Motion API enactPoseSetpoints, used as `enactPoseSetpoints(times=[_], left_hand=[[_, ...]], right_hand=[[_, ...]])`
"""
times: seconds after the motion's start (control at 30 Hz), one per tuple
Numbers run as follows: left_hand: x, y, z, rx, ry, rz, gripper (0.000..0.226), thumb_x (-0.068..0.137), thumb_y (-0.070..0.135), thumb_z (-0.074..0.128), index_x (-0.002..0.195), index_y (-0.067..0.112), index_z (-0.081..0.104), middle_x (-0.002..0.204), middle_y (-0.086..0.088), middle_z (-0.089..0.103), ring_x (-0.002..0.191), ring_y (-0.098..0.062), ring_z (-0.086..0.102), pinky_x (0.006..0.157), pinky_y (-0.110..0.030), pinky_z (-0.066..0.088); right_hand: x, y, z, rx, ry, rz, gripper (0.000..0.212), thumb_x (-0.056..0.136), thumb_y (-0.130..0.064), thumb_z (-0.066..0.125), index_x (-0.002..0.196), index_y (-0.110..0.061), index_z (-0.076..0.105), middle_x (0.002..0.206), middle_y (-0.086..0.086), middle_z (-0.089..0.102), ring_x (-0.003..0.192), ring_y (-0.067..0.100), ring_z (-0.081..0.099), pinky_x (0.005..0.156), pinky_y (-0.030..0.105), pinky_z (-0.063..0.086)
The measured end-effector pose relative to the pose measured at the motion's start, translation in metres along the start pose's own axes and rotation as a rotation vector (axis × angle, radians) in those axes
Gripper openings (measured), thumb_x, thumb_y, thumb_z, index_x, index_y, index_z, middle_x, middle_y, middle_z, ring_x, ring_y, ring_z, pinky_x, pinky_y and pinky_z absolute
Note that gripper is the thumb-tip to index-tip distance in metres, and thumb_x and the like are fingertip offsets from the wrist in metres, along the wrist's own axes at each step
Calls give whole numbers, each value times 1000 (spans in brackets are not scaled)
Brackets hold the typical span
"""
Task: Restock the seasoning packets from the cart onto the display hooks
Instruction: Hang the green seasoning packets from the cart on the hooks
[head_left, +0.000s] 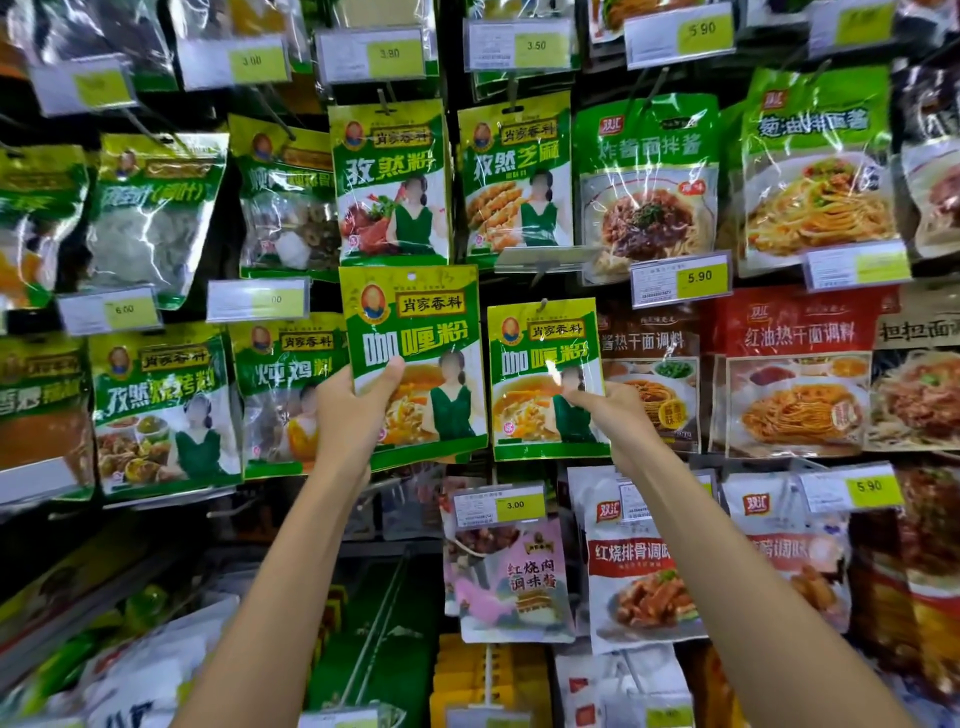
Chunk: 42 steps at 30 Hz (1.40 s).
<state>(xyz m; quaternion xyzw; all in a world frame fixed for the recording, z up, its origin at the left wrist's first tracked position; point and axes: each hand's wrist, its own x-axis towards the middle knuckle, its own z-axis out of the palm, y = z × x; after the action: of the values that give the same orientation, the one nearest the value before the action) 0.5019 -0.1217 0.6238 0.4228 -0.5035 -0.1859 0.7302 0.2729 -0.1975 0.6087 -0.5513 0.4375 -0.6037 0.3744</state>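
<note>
My left hand (353, 410) grips a green curry powder packet (415, 332) by its lower left edge, thumb on the front, holding it upright in front of the display. Its punched hole at the top is free of any hook. Just to the right, an identical curry powder packet (540, 364) hangs on a display hook (544, 304). My right hand (618, 410) pinches that hanging packet at its lower right, thumb on the front face. The cart is out of view.
Rows of hanging seasoning packets fill the wall: cumin powder (389, 176) and cumin sesame (514, 171) above, noodle sauce packets (647, 187) at right, a stew packet (291, 384) at left. Price tags (500, 506) stick out on the hook ends. Shelves with bagged goods (130, 670) lie below.
</note>
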Motion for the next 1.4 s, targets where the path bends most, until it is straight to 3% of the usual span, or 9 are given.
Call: enactPoseSetpoints(times=[0.3, 0.43, 0.57, 0.67, 0.77, 0.93, 1.1, 1.2, 1.4], left_hand=[[-5, -7, 8, 41, -45, -18, 77, 81, 48, 66, 133, -5, 44, 137, -22, 50, 127, -35, 47, 105, -55, 39], [-15, -13, 16, 14, -73, -49, 58, 82, 43, 67, 118, 0, 55, 121, -14, 60, 111, -33, 58, 98, -58, 44], [-27, -18, 40, 5, -128, -105, 69, 82, 45, 66, 125, -6, 48, 126, -21, 57, 116, -40, 55, 92, -53, 50], [-34, -20, 58, -12, -169, -128, 63, 83, 43, 65, 127, 0, 51, 125, -21, 58, 115, -38, 57, 89, -54, 52], [-34, -22, 66, 16, -196, -120, 67, 86, 44, 62, 132, -1, 46, 124, -16, 59, 107, -28, 61, 85, -41, 55], [-14, -7, 47, 354, 49, 372, 26, 96, 29, 53, 107, 7, 63, 92, 2, 65, 77, -3, 60, 68, -7, 43], [41, 5, 29, 821, 362, 957, 28, 97, 15, 49, 119, 1, 57, 113, -17, 62, 106, -29, 57, 91, -36, 46], [64, 2, 28, 1001, 282, 991, 38, 97, 17, 48, 131, -1, 49, 132, -20, 53, 124, -33, 48, 110, -39, 31], [75, -6, 28, 1015, 223, 1049, 39, 96, 15, 53, 128, -7, 50, 125, -24, 55, 120, -37, 51, 106, -46, 40]], right_hand=[[11, 11, 8, -210, 90, -31, 40, 94, -30, 57, 114, 5, 56, 101, 23, 62, 88, 32, 58, 71, 32, 41], [-19, 20, 9, -347, 382, -339, 24, 94, -19, 56, 116, -8, 51, 118, 8, 54, 112, 24, 50, 96, 39, 43], [-45, -2, 21, -4, 50, -328, 25, 96, -36, 51, 100, -14, 60, 97, 3, 64, 91, 14, 59, 76, 25, 48], [-50, -17, 24, 35, -21, -321, 52, 95, -40, 52, 93, 12, 52, 73, 26, 40, 61, 33, 41, 61, 44, 34], [-47, -14, 21, 25, -15, -303, 55, 96, -38, 52, 95, 17, 49, 79, 22, 43, 63, 32, 35, 62, 42, 30], [-33, -5, 8, -3, -10, -255, 46, 97, -35, 51, 92, 11, 55, 91, 18, 52, 59, 8, 39, 46, 17, 38], [-18, -3, -1, 24, 67, -243, 33, 96, -28, 53, 82, 1, 59, 74, 13, 59, 69, 19, 55, 64, 27, 40], [-10, -9, -2, 39, 85, -250, 34, 96, -27, 54, 82, 3, 60, 73, 9, 60, 71, 18, 55, 65, 26, 40], [6, -16, -1, 66, 110, -217, 30, 96, -22, 56, 75, 0, 57, 68, 10, 57, 69, 22, 52, 66, 32, 40]])
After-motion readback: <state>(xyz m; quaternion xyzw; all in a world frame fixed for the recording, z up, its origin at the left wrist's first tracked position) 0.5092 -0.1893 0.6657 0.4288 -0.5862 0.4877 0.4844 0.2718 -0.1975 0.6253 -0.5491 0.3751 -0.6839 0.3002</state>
